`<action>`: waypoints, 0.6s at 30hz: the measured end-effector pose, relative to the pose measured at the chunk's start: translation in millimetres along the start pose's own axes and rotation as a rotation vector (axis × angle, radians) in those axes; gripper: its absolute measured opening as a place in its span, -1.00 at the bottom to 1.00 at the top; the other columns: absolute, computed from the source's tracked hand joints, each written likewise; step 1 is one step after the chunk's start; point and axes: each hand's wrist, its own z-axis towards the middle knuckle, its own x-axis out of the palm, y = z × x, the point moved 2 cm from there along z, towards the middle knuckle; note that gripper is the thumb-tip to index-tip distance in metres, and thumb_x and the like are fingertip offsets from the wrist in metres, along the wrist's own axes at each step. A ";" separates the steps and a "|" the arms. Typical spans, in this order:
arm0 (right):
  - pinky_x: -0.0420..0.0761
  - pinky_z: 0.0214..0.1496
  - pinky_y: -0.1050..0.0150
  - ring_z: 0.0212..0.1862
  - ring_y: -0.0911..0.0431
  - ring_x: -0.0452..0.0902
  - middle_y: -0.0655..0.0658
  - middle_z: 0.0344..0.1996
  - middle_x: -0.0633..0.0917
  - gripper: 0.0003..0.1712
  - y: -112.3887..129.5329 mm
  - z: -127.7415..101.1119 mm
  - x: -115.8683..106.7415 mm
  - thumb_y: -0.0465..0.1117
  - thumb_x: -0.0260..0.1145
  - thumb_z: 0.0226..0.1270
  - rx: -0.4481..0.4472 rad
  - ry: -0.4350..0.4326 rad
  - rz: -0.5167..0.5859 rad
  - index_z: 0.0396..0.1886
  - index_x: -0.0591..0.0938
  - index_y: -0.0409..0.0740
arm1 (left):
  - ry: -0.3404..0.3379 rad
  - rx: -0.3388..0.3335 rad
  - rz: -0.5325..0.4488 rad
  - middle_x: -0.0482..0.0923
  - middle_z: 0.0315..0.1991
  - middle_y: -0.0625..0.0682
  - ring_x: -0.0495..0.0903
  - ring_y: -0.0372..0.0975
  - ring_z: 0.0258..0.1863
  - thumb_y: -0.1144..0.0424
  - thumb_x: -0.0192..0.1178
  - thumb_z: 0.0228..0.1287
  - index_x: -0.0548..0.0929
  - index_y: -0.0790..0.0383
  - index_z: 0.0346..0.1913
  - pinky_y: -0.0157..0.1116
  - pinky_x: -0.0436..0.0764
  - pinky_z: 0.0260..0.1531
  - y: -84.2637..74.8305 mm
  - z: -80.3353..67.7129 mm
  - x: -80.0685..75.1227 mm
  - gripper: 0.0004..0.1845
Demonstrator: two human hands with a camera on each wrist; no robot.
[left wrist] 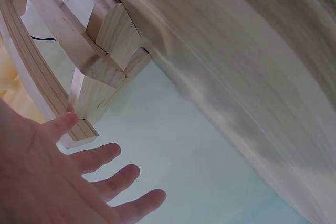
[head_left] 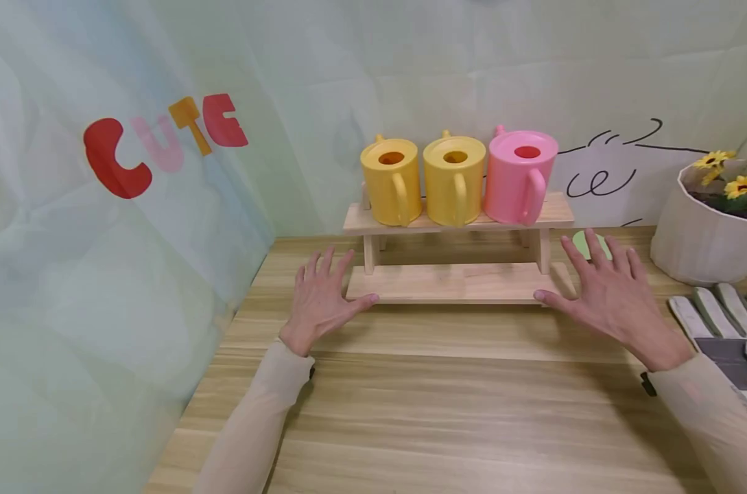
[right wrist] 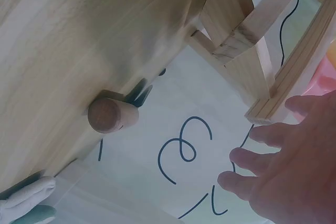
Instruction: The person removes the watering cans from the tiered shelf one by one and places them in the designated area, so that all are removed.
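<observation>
We see the right hand at lower right, fingers straight and spread, the thumb touching the end of the wooden rack's lower board. The desk fills the upper left. A wooden peg shows at its edge. A glove sits at bottom left. A backdrop with black line drawing lies behind.

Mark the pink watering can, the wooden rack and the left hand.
pink watering can (head_left: 516,180), head view, front of its body
wooden rack (head_left: 453,283), head view, bare lower shelf
left hand (head_left: 319,302), head view, back of the hand
</observation>
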 end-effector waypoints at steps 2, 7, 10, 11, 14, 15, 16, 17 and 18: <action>-0.11 0.65 -0.63 0.67 -0.60 -0.08 -0.56 0.72 -0.01 0.36 1.0 -0.6 -0.8 0.65 0.18 0.37 0.000 -0.008 0.006 0.80 0.07 -0.18 | -0.009 -0.004 -0.002 0.18 0.71 0.33 0.18 0.38 0.67 -0.59 0.21 0.24 0.28 -0.02 0.72 0.48 0.21 0.57 0.1 0.0 -0.4 0.12; -0.05 0.65 -0.61 0.65 -0.59 -0.02 -0.55 0.70 0.08 0.34 3.5 -3.4 -2.9 0.64 0.25 0.34 0.000 -0.051 0.030 0.76 0.16 -0.22 | -0.011 -0.017 -0.029 0.23 0.68 0.32 0.34 0.34 0.55 -0.57 0.27 0.21 0.29 -0.01 0.71 0.42 0.47 0.38 1.0 -0.1 -0.8 0.14; 0.01 0.62 -0.62 0.62 -0.59 0.01 -0.56 0.67 0.14 0.33 5.6 -6.1 -4.6 0.60 0.31 0.31 0.013 -0.079 0.065 0.70 0.24 -0.28 | 0.004 -0.027 -0.048 0.29 0.64 0.32 0.42 0.30 0.48 -0.56 0.31 0.19 0.26 -0.03 0.72 0.34 0.59 0.29 2.0 -0.2 -0.3 0.15; 0.02 0.61 -0.62 0.61 -0.60 0.03 -0.57 0.66 0.16 0.32 6.3 -7.0 -5.3 0.58 0.34 0.31 0.019 -0.088 0.081 0.69 0.25 -0.31 | 0.013 -0.033 -0.062 0.30 0.63 0.31 0.43 0.29 0.48 -0.56 0.32 0.19 0.25 -0.03 0.72 0.33 0.61 0.27 2.4 -0.3 0.0 0.16; 0.07 0.57 -0.63 0.57 -0.61 0.07 -0.57 0.62 0.21 0.29 8.7 -9.4 -7.8 0.53 0.38 0.32 0.040 -0.114 0.132 0.66 0.28 -0.35 | 0.045 -0.058 -0.135 0.31 0.61 0.31 0.43 0.28 0.49 -0.53 0.36 0.19 0.21 -0.04 0.74 0.32 0.63 0.27 3.1 0.6 1.4 0.17; 0.09 0.56 -0.63 0.55 -0.61 0.09 -0.58 0.60 0.24 0.27 9.7 -10.0 -8.9 0.50 0.40 0.33 0.045 -0.125 0.149 0.65 0.29 -0.35 | 0.056 -0.071 -0.166 0.31 0.61 0.31 0.41 0.27 0.51 -0.52 0.37 0.19 0.20 -0.04 0.74 0.33 0.62 0.30 3.5 0.8 1.8 0.18; 0.12 0.54 -0.63 0.53 -0.61 0.11 -0.59 0.57 0.27 0.23 10.4 -10.5 -9.6 0.47 0.41 0.33 0.048 -0.138 0.164 0.63 0.31 -0.35 | 0.066 -0.082 -0.196 0.30 0.62 0.32 0.39 0.27 0.54 -0.51 0.39 0.19 0.19 -0.03 0.74 0.35 0.60 0.33 3.7 1.0 2.3 0.18; 0.15 0.53 -0.62 0.52 -0.60 0.14 -0.59 0.55 0.29 0.20 11.3 -11.0 -10.5 0.44 0.44 0.33 0.053 -0.153 0.179 0.60 0.33 -0.35 | 0.074 -0.094 -0.220 0.29 0.63 0.32 0.37 0.27 0.56 -0.49 0.40 0.19 0.18 -0.02 0.75 0.36 0.58 0.35 4.1 1.3 2.7 0.19; 0.17 0.52 -0.61 0.50 -0.59 0.16 -0.59 0.52 0.32 0.17 12.1 -11.6 -11.4 0.40 0.46 0.32 0.057 -0.170 0.195 0.57 0.35 -0.36 | 0.079 -0.104 -0.241 0.29 0.63 0.32 0.36 0.27 0.58 -0.48 0.41 0.19 0.18 -0.02 0.75 0.37 0.55 0.38 4.7 1.5 3.2 0.19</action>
